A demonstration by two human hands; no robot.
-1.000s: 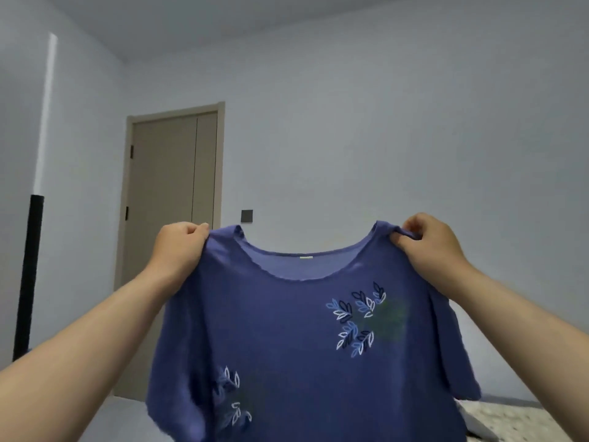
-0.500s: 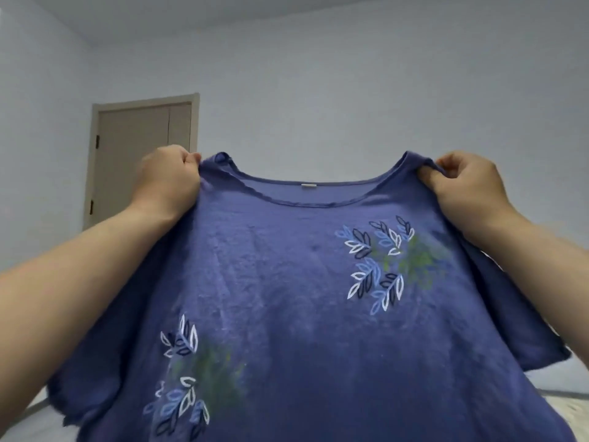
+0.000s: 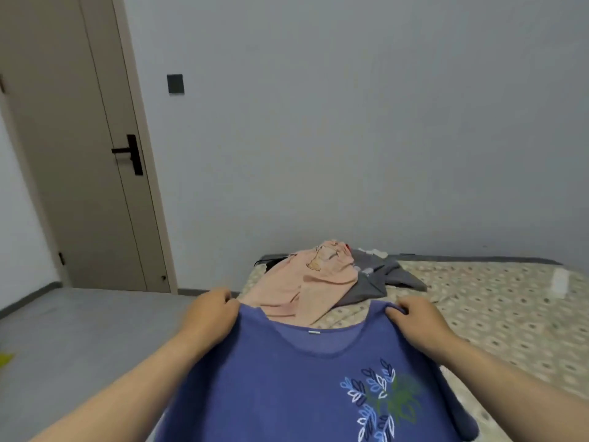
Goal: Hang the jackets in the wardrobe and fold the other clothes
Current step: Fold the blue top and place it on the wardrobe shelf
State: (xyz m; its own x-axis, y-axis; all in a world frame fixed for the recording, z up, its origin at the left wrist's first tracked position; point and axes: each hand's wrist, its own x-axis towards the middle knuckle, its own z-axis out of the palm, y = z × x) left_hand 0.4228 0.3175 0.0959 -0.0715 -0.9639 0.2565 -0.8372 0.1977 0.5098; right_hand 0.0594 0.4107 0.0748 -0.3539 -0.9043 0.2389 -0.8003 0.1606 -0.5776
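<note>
both hands are clamped on the shoulders of a blue t-shirt [image 3: 287, 387]: the left hand [image 3: 212, 314] has its fingers curled over the fabric at the left end of the neckline, and the right hand [image 3: 417, 323] grips the right shoulder with fingers bent round the cloth. the shirt is stretched between them, its front toward the camera, with a wide scooped collar, a small white label at the back of the neck and a print of blue and white leaves on the right of the chest. its lower part runs out of the bottom of the view. it is held over the near end of a bed [image 3: 494, 307] with a patterned beige sheet; whether it touches the sheet cannot be told. beyond the collar a crumpled pink garment [image 3: 306, 282] lies on the bed, partly on top of a grey garment [image 3: 379, 279]. to the left are grey floor [image 3: 79, 330] and a closed brownish door [image 3: 73, 154] with a black handle [image 3: 129, 153]; a dark wall switch [image 3: 175, 83] sits on the wall beside the door's frame.
</note>
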